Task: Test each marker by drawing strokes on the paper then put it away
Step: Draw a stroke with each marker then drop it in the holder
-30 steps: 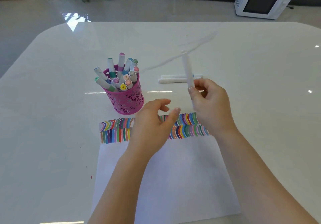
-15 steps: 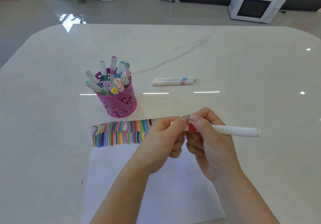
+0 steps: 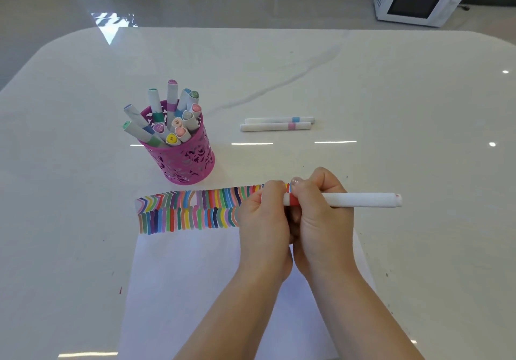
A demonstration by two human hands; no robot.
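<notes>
- A marker (image 3: pixel 360 200) is held level above the paper's (image 3: pixel 195 276) far edge, right of the pink cup (image 3: pixel 192 164).
- The right hand (image 3: pixel 321 220) is clamped on the barrel by the red band; the left hand's (image 3: pixel 262 217) fingers are pinched on the cap end.
- The marker is judged light, stiff and smooth; the barrel is best gripped near the band, so the cap can be pulled straight.

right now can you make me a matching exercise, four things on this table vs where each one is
Things:
1. pink holder
2. red-banded marker
3. two loose markers
4. coloured strokes

Places:
A. held in both hands
B. along the paper's far edge
C. lying side by side on the bare table, beyond the hands
D. standing left of the loose pair, full of markers

Pairs: 1-D, 2-A, 3-C, 4-B
</notes>
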